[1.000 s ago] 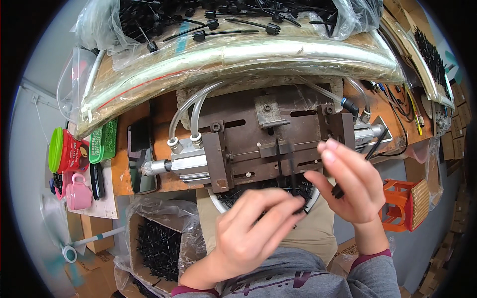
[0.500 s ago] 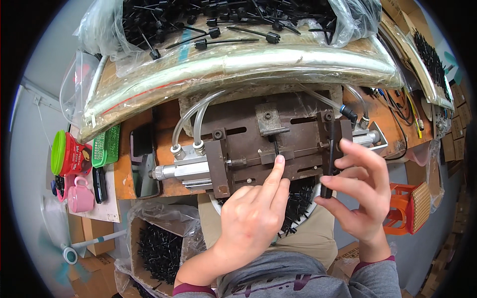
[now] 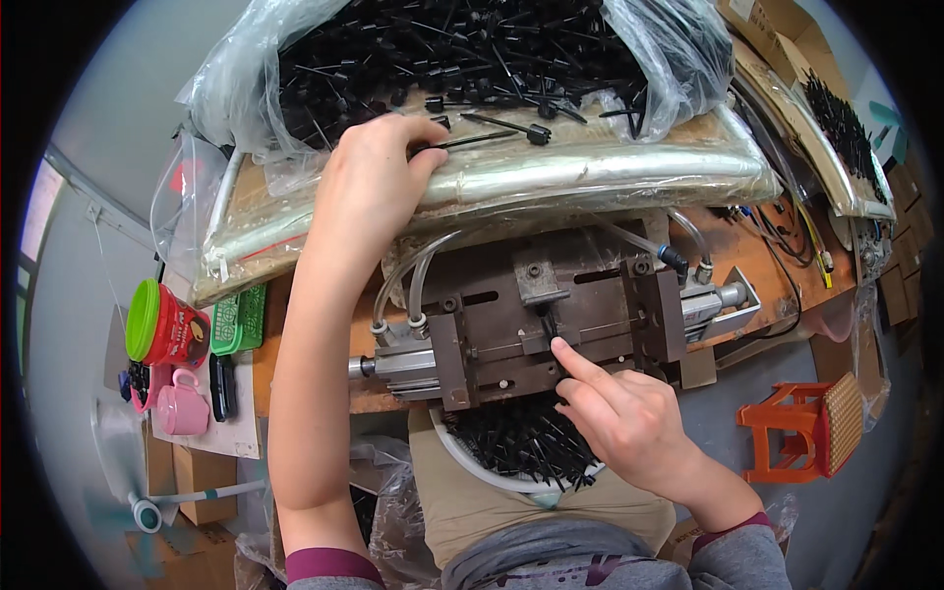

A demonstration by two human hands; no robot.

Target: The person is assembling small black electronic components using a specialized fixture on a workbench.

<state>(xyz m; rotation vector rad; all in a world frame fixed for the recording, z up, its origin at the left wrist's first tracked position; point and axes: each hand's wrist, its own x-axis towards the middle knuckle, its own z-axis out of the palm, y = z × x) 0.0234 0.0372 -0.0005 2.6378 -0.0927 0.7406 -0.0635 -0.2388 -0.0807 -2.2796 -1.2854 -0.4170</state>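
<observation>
Since the earlier frame, the left hand [image 3: 369, 182] has moved from the dark, slotted metal fixture [image 3: 610, 320] to the glossy film-wrapped tray [image 3: 590, 175], thumb and forefinger curled around one end of a thin-stemmed black part [image 3: 482, 139], grip unclear. The right hand [image 3: 629, 418] now points a straight forefinger at the slim black piece [image 3: 549, 323] in the fixture, other fingers bent, their hold indiscernible.

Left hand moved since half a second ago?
Yes: the left hand has gone forward from the brown metal machine to the near edge of the tray of black parts.
</observation>
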